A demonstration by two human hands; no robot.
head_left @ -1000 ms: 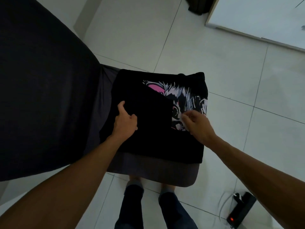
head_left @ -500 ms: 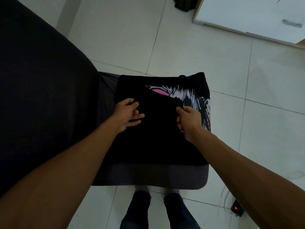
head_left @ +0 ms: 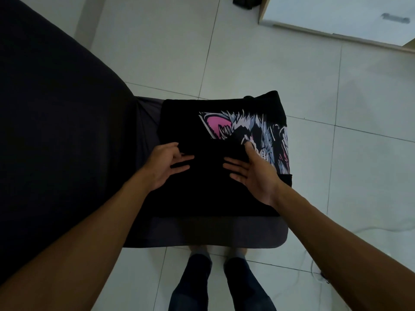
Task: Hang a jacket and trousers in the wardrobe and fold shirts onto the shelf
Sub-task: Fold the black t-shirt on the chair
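Resting flat, your left hand [head_left: 165,163] lay on the shirt [head_left: 202,194] at mid-frame with its fingers straight and spread, gripping nothing. Your right hand [head_left: 253,173] did much the same just to the right of it: palm partly turned up, fingers relaxed and pointing left across the black cloth, the thumb touching the edge of a folded flap where the print [head_left: 253,126] began. You held nothing in either hand.

You had the shirt folded into a rough square at the centre of the frame, lying on a grey seat [head_left: 213,234] whose front edge showed below it. The pink, white and grey print was exposed on the shirt's upper right part, while the near half was plain black.

A large dark cushion [head_left: 56,131] filled the left side of the frame, touching the seat. Your legs [head_left: 220,286] stood on the white tiled floor [head_left: 348,153] at the bottom centre. A white cabinet [head_left: 336,16] sat in the upper right corner, and a pale cable [head_left: 314,268] trailed over the tiles at lower right.
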